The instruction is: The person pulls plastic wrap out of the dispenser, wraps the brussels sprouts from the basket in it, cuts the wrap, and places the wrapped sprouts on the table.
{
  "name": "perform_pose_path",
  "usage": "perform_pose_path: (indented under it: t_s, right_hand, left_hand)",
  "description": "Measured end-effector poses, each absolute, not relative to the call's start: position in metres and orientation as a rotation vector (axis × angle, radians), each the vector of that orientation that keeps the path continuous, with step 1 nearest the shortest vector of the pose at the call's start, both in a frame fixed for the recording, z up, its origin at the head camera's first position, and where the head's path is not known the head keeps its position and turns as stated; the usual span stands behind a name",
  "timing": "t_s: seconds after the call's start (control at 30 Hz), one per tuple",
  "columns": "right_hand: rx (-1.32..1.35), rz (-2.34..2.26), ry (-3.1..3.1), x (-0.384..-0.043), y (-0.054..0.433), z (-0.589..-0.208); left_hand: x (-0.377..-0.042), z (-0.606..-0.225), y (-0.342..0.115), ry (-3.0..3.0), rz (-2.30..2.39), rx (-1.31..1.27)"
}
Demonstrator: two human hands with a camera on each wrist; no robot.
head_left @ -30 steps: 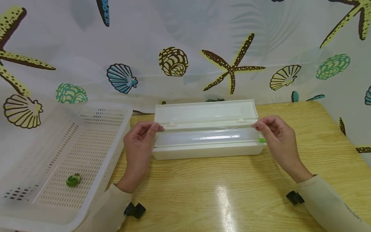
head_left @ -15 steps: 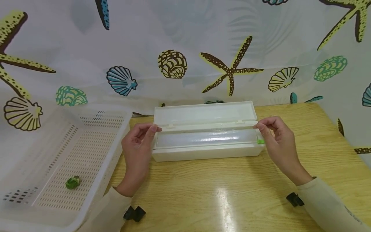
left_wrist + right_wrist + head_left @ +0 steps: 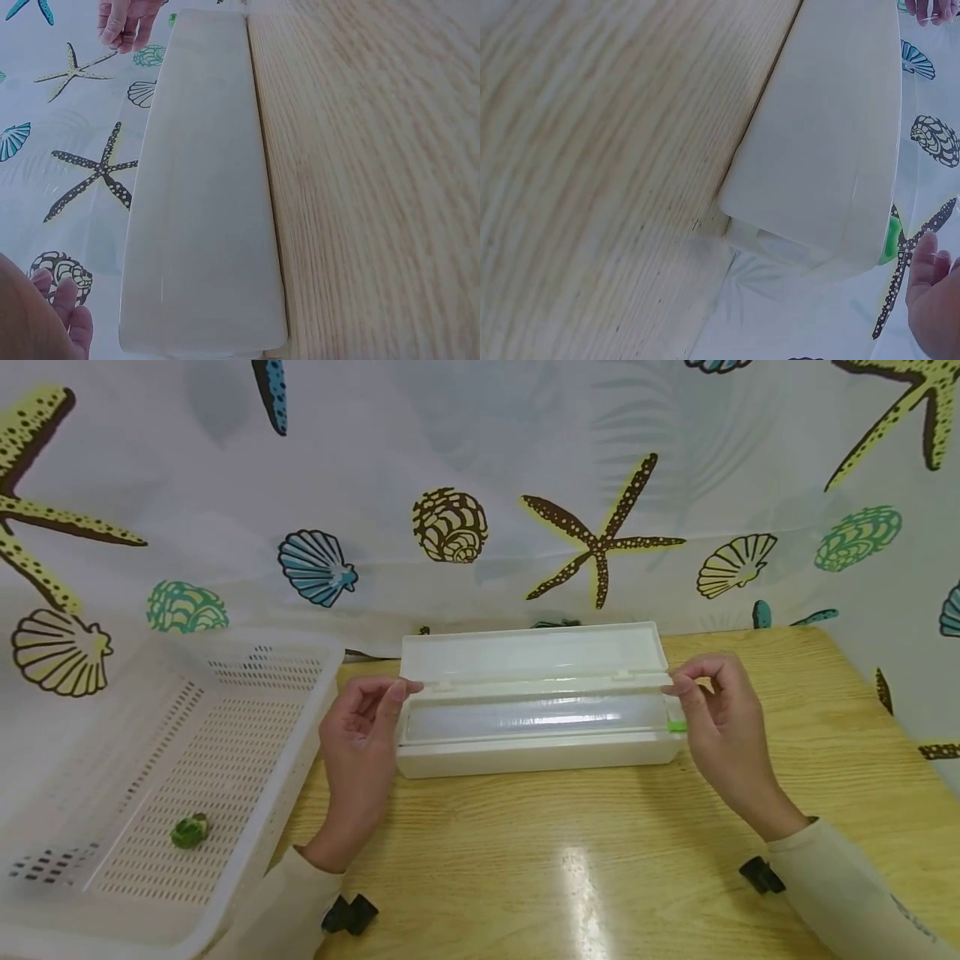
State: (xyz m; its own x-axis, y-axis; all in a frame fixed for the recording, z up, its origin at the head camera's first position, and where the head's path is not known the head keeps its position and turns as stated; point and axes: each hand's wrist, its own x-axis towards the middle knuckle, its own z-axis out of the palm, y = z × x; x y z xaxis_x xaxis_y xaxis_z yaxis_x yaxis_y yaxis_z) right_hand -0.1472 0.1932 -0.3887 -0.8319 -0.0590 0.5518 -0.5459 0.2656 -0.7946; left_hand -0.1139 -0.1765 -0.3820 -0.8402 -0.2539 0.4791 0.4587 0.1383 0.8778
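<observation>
A white cling film dispenser [image 3: 540, 758] lies lengthwise on the wooden table, its lid [image 3: 532, 650] tipped back. Inside is a shiny roll of clear cling film [image 3: 525, 714], with a green piece [image 3: 677, 727] at the right end. My left hand [image 3: 358, 739] pinches the film's edge between thumb and fingers above the left end. At the right end, my right hand [image 3: 723, 731] pinches the other corner. The film between them is nearly invisible. Both wrist views show the dispenser's smooth outer wall [image 3: 202, 180], with my right fingers [image 3: 924, 270] beside the green piece.
A white perforated basket [image 3: 300, 760] stands to the left, holding a small green Brussels sprout-like vegetable [image 3: 190, 832]. Behind the table [image 3: 517, 860] hangs a white cloth [image 3: 510, 427] printed with shells and starfish, close to the open lid.
My right hand has shifted slightly right and up from the dispenser's end. The left hand stays nearly in place, and the dispenser has not visibly moved.
</observation>
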Motion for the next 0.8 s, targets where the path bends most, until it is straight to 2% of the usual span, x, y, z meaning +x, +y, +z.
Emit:
perform_pose_path:
  t_s: [0.4, 0.8]
  right_hand:
    - [0.576, 1.536, -2.110, -0.147, 0.195, -0.382]
    - [0.578, 1.571, -2.081, -0.146, 0.195, -0.377]
  left_hand:
    - [-0.115, -0.380, -0.176, -1.795, -1.767, -0.310]
    - [-0.112, -0.376, -0.176, -1.786, -1.764, -0.317]
